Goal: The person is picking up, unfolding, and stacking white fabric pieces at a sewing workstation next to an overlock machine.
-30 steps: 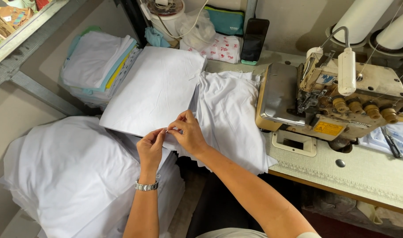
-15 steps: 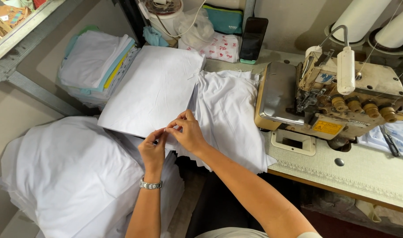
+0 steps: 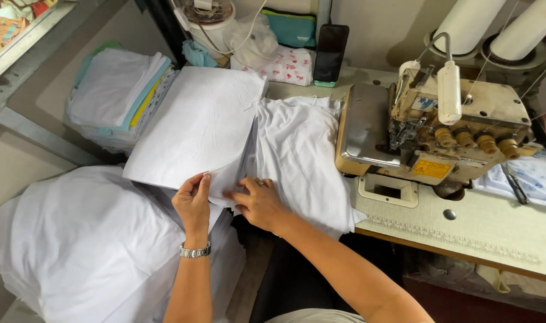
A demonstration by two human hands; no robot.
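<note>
A thick stack of cut white fabric panels [image 3: 198, 122] lies on the sewing table, left of a spread white garment piece [image 3: 300, 155]. My left hand [image 3: 192, 203], with a metal watch on its wrist, pinches the near corner of the stack and lifts a few layers. My right hand [image 3: 261, 203] has its fingers pushed in between the layers at that same near edge, palm down on the white cloth.
A beige overlock sewing machine [image 3: 440, 131] stands on the table at the right. A big heap of white fabric [image 3: 87, 239] lies at lower left. Folded cloth stacks [image 3: 117, 96] sit on a shelf at the left. A dark phone [image 3: 331, 54] leans at the back.
Both hands have shifted a little to the right along the stack's near edge. The right hand has flattened and slid between the layers, which have parted.
</note>
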